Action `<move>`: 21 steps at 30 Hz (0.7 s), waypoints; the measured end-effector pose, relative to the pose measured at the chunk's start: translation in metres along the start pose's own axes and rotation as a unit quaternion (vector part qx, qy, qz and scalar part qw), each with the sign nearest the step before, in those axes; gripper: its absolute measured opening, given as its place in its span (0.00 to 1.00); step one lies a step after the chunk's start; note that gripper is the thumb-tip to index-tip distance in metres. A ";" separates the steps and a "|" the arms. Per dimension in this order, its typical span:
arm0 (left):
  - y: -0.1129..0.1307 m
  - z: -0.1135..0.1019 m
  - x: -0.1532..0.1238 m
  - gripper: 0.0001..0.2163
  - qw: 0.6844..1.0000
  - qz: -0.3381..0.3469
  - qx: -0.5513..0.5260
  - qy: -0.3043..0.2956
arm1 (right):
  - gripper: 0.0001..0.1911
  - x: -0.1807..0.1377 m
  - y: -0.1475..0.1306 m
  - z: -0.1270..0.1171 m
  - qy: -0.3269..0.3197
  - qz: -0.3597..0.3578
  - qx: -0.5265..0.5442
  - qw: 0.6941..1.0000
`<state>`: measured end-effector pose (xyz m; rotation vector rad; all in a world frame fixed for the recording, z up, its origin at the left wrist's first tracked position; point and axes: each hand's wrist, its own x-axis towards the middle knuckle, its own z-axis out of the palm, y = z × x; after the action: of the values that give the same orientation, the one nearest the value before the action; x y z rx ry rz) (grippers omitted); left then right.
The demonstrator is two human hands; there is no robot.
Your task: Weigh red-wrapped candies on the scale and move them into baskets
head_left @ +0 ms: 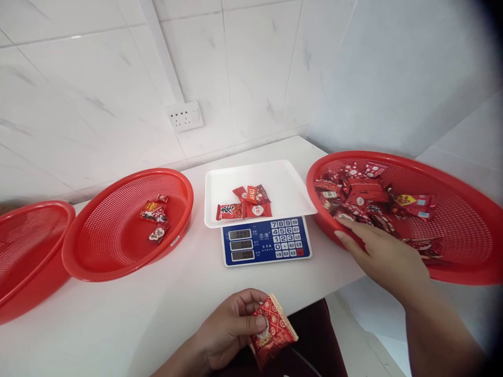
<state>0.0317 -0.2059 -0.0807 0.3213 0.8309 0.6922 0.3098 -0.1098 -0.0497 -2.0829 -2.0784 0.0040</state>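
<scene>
I see my left hand (228, 330) low in front of the scale (266, 241), near the bench (157, 314) edge. Its grip is closed on a red bag (273, 330): the thumb presses on the front face and the other fingers are behind, so the bag stands out to the right of the hand, tilted. The bag is flat and square, red with white patterns, and one edge shows a pale, ribbed strip.

My right hand (383, 254) is to the right of the scale, resting over the near rim of the large red basket (471, 209). Its grip is loosely open and holds nothing; the fingertips (341, 235) touch the red candy packets (365, 196) piled there.

On the white tray (291, 188) of the scale a few packets (247, 204) lie.
</scene>
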 end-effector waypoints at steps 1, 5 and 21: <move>0.001 -0.001 -0.001 0.18 1.000 0.005 0.012 0.004 | 0.26 0.000 0.000 0.000 0.000 0.000 -0.001 1.000; 0.002 -0.002 -0.003 0.17 0.998 0.018 0.063 -0.001 | 0.26 0.000 0.000 0.000 -0.001 0.005 -0.006 1.000; -0.002 -0.009 -0.010 0.16 0.983 0.007 0.184 -0.018 | 0.27 0.000 -0.003 0.001 -0.029 0.049 -0.016 0.998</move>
<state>0.0214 -0.2140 -0.0819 0.6706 0.9212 0.5416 0.3068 -0.1096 -0.0498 -2.2274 -2.0189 0.0483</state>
